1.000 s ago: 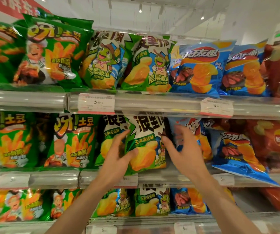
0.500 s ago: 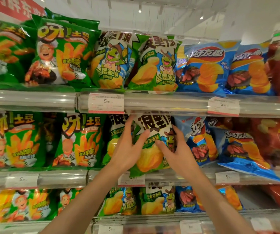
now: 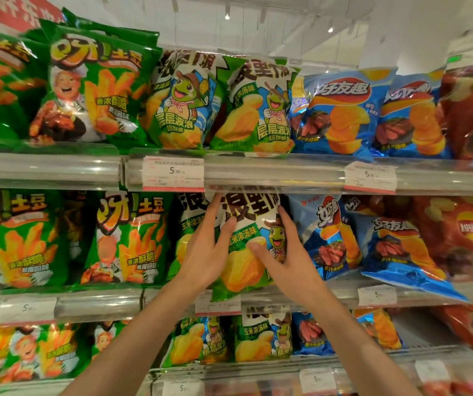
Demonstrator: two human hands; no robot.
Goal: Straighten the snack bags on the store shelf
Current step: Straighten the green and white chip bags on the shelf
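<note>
Head view: the green corn-chip bag on the middle shelf, just left of the blue bags, is clasped by the left hand and right hand; if tugged outward, it could be tipped off.

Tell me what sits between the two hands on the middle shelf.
Head view: the green-and-white frog-mascot chip bag, held between the left hand and right hand.

Both hands, left and right, have closed in onto the green chip bag, gripping its sides.
</note>
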